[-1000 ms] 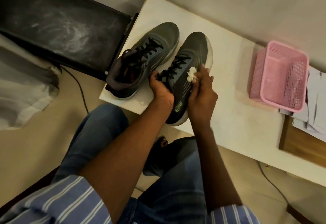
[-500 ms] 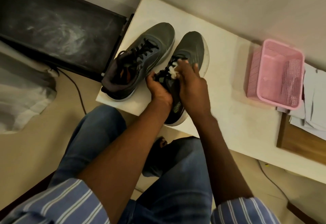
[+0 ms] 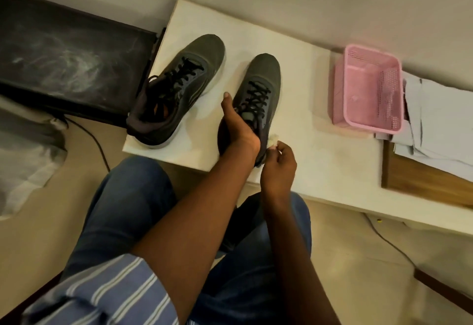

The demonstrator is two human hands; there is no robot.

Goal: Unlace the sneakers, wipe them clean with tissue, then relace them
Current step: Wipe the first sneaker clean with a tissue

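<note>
While my left hand (image 3: 239,130) clamps the heel end of the near sneaker (image 3: 258,99) on the worktop (image 3: 294,171), my right hand (image 3: 277,164) pinches a small wad of tissue (image 3: 273,142) at its fingertips, touching the shoe's side just beyond my knuckles. Both hands are closed, one on the shoe, one on the tissue. The other sneaker (image 3: 176,94) sits well to the left of my left hand, near the worktop's corner. Both pairs of laces look threaded. I judge I am wiping near the heel. The wad is tiny, so it may shred or slip out under pressure. The gripped shoe's heel seems to overhang the near edge, so a hard stroke toward me could drag it off. A pink basket (image 3: 371,89) stands well to the right of my right hand.
</note>
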